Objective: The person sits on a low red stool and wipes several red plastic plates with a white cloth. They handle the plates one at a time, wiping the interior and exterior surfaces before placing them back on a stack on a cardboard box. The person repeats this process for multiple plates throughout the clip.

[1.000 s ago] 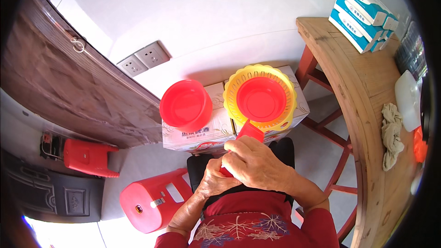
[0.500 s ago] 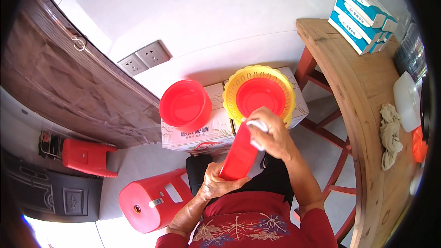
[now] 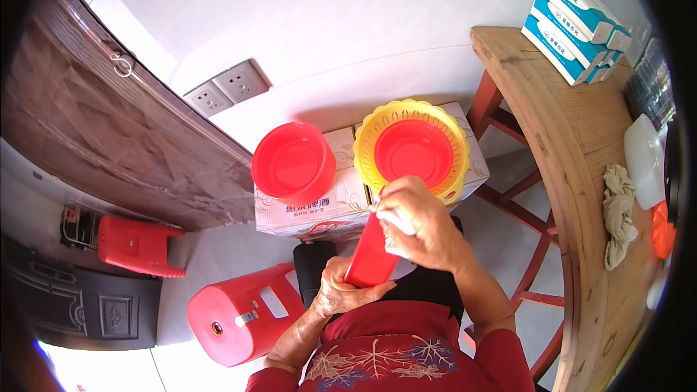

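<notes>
In front of my body I hold a red plastic container, tilted, with a long, smooth side showing; its full shape cannot be made out. My left hand is wrapped round its lower end. My right hand grips a crumpled white cloth and presses it against the container's upper end. Just beyond, a red basin sits inside a yellow basket with a scalloped rim. Another red basin stands to its left.
Cardboard boxes bear the basins against the wall. On the right, a wooden table holds stacked blue-and-white boxes and a beige cloth. A red stool lies on its side at lower left, with another red stool beyond.
My right hand has moved slightly down and left with the cloth along the red container. The container has turned a little, showing a narrower side. My left hand keeps its hold.
</notes>
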`<act>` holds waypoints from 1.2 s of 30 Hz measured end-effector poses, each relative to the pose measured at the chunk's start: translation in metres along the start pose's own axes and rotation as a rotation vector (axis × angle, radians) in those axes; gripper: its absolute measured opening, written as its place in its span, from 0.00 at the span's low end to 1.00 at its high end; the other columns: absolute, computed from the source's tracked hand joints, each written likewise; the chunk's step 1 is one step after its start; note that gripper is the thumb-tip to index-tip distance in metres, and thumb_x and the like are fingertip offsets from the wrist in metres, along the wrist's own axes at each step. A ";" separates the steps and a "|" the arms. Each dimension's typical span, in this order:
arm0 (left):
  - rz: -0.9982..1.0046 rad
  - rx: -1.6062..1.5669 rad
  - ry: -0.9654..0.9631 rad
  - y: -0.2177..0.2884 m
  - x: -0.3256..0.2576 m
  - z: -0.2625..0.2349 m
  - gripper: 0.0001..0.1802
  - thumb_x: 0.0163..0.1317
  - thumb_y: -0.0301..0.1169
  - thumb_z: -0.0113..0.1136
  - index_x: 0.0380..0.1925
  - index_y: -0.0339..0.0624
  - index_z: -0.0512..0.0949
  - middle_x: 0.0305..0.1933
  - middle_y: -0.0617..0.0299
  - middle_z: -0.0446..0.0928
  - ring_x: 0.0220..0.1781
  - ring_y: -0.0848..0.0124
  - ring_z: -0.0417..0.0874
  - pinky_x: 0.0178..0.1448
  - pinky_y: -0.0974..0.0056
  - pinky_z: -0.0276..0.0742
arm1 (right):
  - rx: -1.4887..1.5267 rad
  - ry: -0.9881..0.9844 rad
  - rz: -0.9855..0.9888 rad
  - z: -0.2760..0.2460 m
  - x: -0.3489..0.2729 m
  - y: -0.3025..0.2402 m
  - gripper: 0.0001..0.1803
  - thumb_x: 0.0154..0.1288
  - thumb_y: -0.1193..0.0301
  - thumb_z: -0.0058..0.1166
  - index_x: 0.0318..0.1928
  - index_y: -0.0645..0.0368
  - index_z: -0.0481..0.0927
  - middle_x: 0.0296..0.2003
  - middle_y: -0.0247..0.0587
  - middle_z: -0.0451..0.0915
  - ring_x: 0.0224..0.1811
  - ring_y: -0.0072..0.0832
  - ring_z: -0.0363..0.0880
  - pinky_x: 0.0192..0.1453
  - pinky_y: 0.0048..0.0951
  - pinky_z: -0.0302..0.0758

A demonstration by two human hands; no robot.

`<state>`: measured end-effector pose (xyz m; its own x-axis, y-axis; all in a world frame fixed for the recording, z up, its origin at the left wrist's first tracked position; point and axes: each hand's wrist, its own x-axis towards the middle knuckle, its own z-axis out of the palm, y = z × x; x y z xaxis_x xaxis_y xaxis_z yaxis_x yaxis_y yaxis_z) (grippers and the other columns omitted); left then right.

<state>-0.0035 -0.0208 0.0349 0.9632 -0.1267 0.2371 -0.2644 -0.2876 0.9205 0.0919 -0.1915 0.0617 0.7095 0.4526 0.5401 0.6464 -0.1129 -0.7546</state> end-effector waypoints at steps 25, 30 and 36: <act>0.035 0.084 -0.014 0.003 0.008 -0.008 0.16 0.43 0.28 0.76 0.31 0.37 0.78 0.25 0.60 0.79 0.27 0.75 0.81 0.32 0.67 0.76 | -0.444 -0.147 -0.322 0.016 -0.003 -0.046 0.09 0.54 0.74 0.58 0.36 0.62 0.75 0.44 0.45 0.71 0.37 0.39 0.74 0.42 0.35 0.72; 0.002 0.028 -0.080 0.017 0.009 -0.008 0.16 0.43 0.27 0.76 0.32 0.39 0.79 0.23 0.64 0.79 0.23 0.79 0.78 0.30 0.71 0.74 | -0.121 -0.038 -0.174 -0.009 0.006 -0.028 0.10 0.53 0.75 0.60 0.36 0.59 0.74 0.37 0.44 0.71 0.37 0.42 0.74 0.41 0.38 0.72; 0.084 -0.141 -0.133 0.007 0.004 -0.006 0.15 0.43 0.24 0.76 0.30 0.37 0.79 0.22 0.66 0.79 0.23 0.81 0.76 0.29 0.73 0.73 | 0.397 -0.098 0.373 -0.025 0.004 0.032 0.06 0.61 0.83 0.50 0.40 0.64 0.74 0.37 0.39 0.70 0.24 0.22 0.76 0.28 0.22 0.73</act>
<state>-0.0009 -0.0175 0.0447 0.9205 -0.2719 0.2805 -0.3254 -0.1365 0.9357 0.1225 -0.2150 0.0490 0.8283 0.5284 0.1861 0.1872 0.0521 -0.9809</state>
